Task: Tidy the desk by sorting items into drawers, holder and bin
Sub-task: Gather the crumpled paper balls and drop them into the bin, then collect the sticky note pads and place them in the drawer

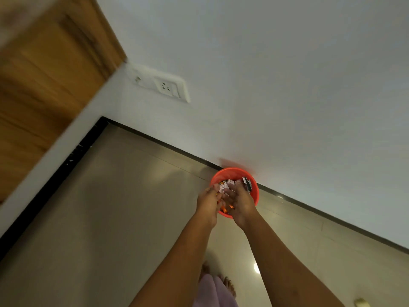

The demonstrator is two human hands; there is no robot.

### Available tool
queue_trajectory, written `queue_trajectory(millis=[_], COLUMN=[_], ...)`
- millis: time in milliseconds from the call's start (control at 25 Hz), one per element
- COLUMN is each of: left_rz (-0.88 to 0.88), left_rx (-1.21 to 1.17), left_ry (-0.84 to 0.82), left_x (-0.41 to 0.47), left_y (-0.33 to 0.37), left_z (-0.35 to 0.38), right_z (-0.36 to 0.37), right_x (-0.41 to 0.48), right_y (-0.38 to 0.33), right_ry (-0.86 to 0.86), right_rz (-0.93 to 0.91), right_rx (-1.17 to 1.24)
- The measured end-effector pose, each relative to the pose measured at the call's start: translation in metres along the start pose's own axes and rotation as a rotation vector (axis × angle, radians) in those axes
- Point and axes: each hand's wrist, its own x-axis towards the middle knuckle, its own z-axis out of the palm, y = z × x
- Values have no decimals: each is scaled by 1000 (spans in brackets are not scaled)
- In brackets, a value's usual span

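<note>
An orange round bin [254,191] stands on the floor against the white wall. Both my hands reach down over its near rim, side by side. My left hand [208,203] and my right hand [242,203] have their fingers stretched forward, touching crumpled pale pink paper [225,186] that lies at their fingertips inside the bin. A grey and silver scrap [247,183] sticks up at the bin's far right side. Small orange bits [224,209] show between my palms. The rest of the bin's contents are hidden by my hands.
The floor is glossy beige tile [132,218] with a black skirting [55,176] along the walls. A white wall socket [163,86] sits above the corner. A wooden door [44,74] is at the upper left. My bare feet [228,284] stand below the hands.
</note>
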Motion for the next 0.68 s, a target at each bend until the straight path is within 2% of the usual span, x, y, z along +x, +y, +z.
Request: queue_trajectory(millis=[240, 440, 680], left_rz=[131, 293, 491], left_rx=[-191, -400, -580], left_ry=[73, 175, 467], left_x=[-121, -198, -293], left_y=[66, 102, 90], left_z=[-71, -170, -308], right_z=[89, 188, 280], right_x=[-110, -198, -298], right_y=[-2, 32, 125], right_ry=[-131, -390, -635], right_rz=[-25, -24, 15], right_rx=[-230, -458, -780])
